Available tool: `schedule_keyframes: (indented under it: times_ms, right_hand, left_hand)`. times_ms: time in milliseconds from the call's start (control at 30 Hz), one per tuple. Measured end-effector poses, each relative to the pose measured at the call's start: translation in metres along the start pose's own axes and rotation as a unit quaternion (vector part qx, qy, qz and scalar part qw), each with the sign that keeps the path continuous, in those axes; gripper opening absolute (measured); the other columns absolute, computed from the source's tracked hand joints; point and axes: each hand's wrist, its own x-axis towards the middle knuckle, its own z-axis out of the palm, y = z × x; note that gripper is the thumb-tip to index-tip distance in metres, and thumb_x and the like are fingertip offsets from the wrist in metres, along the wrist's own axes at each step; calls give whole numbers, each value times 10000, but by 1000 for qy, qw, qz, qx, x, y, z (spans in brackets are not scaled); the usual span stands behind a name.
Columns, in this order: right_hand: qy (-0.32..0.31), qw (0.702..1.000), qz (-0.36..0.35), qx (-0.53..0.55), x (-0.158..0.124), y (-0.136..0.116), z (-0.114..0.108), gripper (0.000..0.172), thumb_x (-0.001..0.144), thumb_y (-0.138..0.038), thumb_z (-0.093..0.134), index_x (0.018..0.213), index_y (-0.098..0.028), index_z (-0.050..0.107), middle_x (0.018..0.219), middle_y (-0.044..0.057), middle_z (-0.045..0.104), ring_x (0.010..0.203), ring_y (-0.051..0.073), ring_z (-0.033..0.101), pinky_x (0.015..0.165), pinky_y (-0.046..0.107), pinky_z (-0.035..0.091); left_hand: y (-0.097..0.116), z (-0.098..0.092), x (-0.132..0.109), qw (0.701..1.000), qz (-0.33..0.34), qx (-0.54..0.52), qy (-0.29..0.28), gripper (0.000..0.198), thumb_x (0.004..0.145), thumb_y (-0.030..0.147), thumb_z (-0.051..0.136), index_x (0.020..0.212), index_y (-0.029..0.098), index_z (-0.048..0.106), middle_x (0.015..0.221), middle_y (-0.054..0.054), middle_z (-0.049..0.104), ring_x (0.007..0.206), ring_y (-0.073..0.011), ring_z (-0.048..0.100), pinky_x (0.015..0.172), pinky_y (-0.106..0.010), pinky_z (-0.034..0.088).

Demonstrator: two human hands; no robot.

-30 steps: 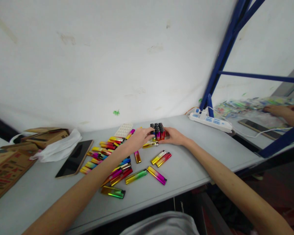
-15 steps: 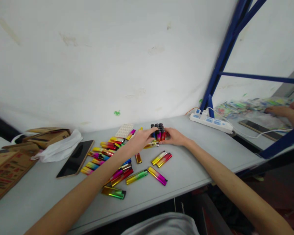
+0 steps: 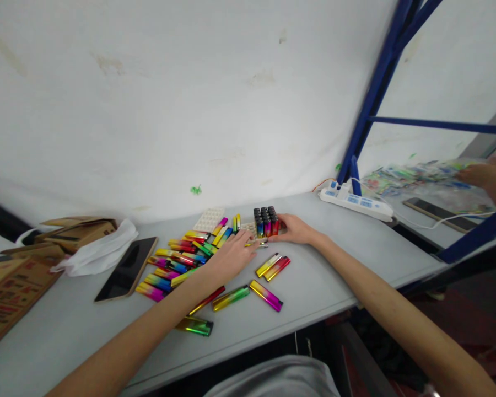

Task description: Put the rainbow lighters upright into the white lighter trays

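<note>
Several upright lighters [image 3: 267, 222] with black tops stand in rows in a pale tray [image 3: 250, 227]. My right hand [image 3: 294, 229] grips the right end of this tray, thumb in front and fingers round the side. My left hand [image 3: 233, 255] is low over the table left of the tray, fingers stretched out and palm down. Near its fingertips lies a lighter [image 3: 262, 245], partly hidden. A heap of loose shiny lighters [image 3: 182, 256] in yellow, red, blue and purple spreads left of that hand, partly under my forearm.
Close to me lie a purple-yellow lighter [image 3: 267, 295] and a green-yellow one [image 3: 231, 298]. A second pale tray [image 3: 209, 219] sits by the wall. Left are a phone [image 3: 126, 269], a white bag [image 3: 101, 251] and cardboard boxes [image 3: 16, 292]; right, a power strip [image 3: 355, 204] and another person's hand [image 3: 485, 173].
My left hand has come off the standing lighters and moved left and down, uncovering their rows. My right hand stays at the tray. The other person's hand has shifted.
</note>
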Motion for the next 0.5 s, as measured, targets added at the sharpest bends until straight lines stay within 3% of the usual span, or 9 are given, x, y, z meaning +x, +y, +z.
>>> schedule_keyframes:
  times_ms: [67, 200, 333, 433, 500]
  right_hand:
    - [0, 1000, -2, -2, 0, -1, -1, 630, 744, -667, 798, 1080, -149, 673, 858, 48, 668, 716, 179, 541, 660, 291, 392]
    - [1, 1000, -7, -6, -1, -1, -1, 617, 761, -661, 786, 1077, -144, 668, 848, 45, 664, 711, 175, 534, 650, 286, 383]
    - [-1, 1000, -6, 9, 0, 0, -1, 608, 758, -654, 788, 1070, -147, 666, 830, 30, 651, 703, 171, 532, 639, 280, 381]
    - [-2, 1000, -7, 16, 0, 0, 0, 599, 757, -649, 791, 1063, -150, 665, 811, 18, 640, 691, 166, 530, 630, 274, 381]
    - [-4, 1000, -1, 12, 0, -1, 0, 610, 749, -654, 795, 1068, -151, 666, 807, 17, 639, 684, 166, 526, 624, 274, 378]
  left_hand:
    - [5, -1, -1, 1000, -3, -31, 1, 192, 994, 215, 603, 1130, 165, 729, 1216, -146, 647, 1177, -304, 606, 1022, -455, 493]
    - [7, 1, 4, 988, -28, -145, -39, 138, 994, 215, 606, 1057, 161, 717, 1044, -103, 715, 1020, -257, 666, 941, -392, 519]
    - [0, 2, 9, 965, -89, -246, 31, 221, 935, 215, 664, 1152, 193, 700, 1048, -79, 686, 967, -232, 661, 911, -375, 534]
    - [-3, -4, 6, 916, -129, -372, 81, 164, 958, 334, 630, 991, 184, 688, 966, -61, 644, 849, -198, 654, 792, -337, 555]
    - [-1, -9, -1, 848, -165, -498, 70, 243, 983, 435, 583, 980, 193, 613, 847, -22, 619, 689, -152, 615, 637, -279, 521]
